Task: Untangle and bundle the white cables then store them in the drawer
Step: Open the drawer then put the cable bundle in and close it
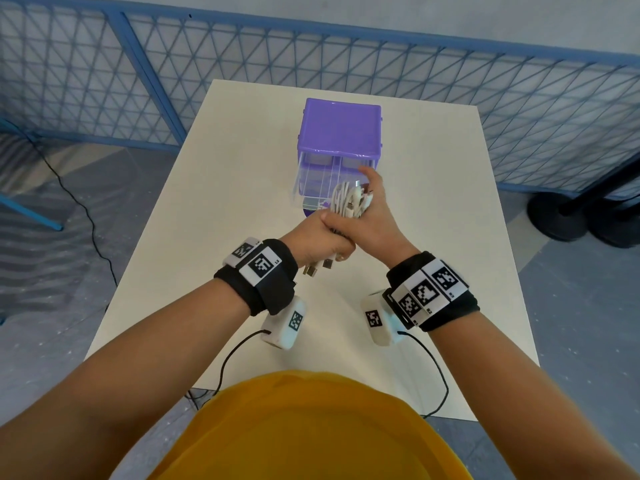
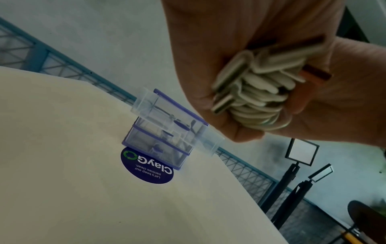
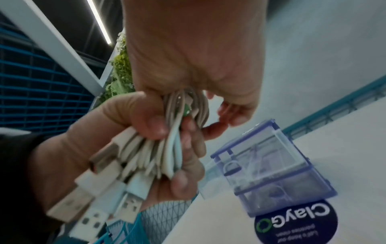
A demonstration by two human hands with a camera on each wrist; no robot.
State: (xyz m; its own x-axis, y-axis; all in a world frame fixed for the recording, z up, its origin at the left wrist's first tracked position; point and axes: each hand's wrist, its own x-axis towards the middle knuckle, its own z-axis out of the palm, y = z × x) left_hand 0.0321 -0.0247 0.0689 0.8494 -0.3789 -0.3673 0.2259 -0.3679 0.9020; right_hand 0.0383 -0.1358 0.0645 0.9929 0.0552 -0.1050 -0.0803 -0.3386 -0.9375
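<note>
A bundle of white cables (image 1: 348,200) is held above the table, just in front of the purple drawer unit (image 1: 341,128). My left hand (image 1: 322,233) grips the bundle's lower part in a fist, and several USB plugs (image 1: 317,268) stick out below it. My right hand (image 1: 377,216) holds the looped upper end, fingers curled round it and one digit pointing up. In the right wrist view the cables (image 3: 150,158) run from the left hand (image 3: 83,140) up under the right palm (image 3: 198,49). The unit's clear top drawer (image 1: 315,181) is pulled out.
The cream table (image 1: 207,237) carries a round dark-blue sticker (image 2: 147,166) at the foot of the drawer unit (image 2: 163,132). A blue mesh fence (image 1: 138,64) runs behind the table. Black stand bases (image 1: 561,216) sit on the floor at right.
</note>
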